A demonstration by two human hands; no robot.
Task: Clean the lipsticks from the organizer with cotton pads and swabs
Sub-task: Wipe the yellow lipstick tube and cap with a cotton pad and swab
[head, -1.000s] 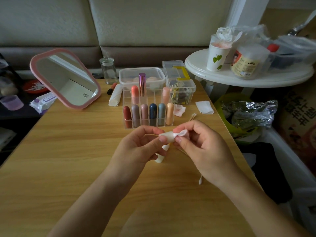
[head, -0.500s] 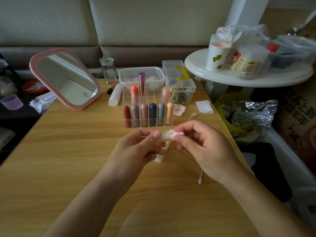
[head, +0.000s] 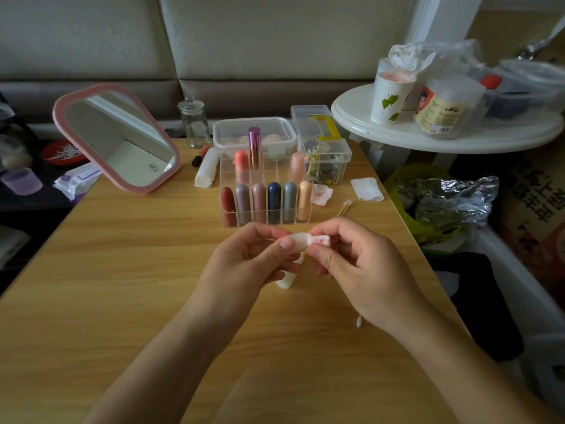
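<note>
— Over the middle of the counter (head: 122,270), what do the hands have?
— They meet just in front of the organizer (head: 266,220). The left hand (head: 244,261) has its fingers curled round a cream lipstick (head: 287,279), whose lower end pokes out beneath them, tilted down toward the counter. The right hand (head: 360,267) pinches a cotton pad (head: 302,242) between thumb and forefinger. The pad is bunched over the tube's upper end and hides it, and the left thumb presses on it too.
— Is the pad clean?
— No, pink marks show on the bit sticking out by the right forefinger.
— And the organizer?
— Clear and upright. Six capped tubes fill its front row, dark red at the left through to peach at the right. Behind them stand a coral one, a tall purple metallic one and a pale pink one.
— Anything loose?
— A stained pad (head: 321,192) lies just beside the organizer's right side, and a clean pad (head: 366,188) further right. A few swabs (head: 344,208) lie nearer the hands, and a single swab (head: 359,322) lies by the right wrist. A pink-framed mirror (head: 116,139) leans at the far left.
</note>
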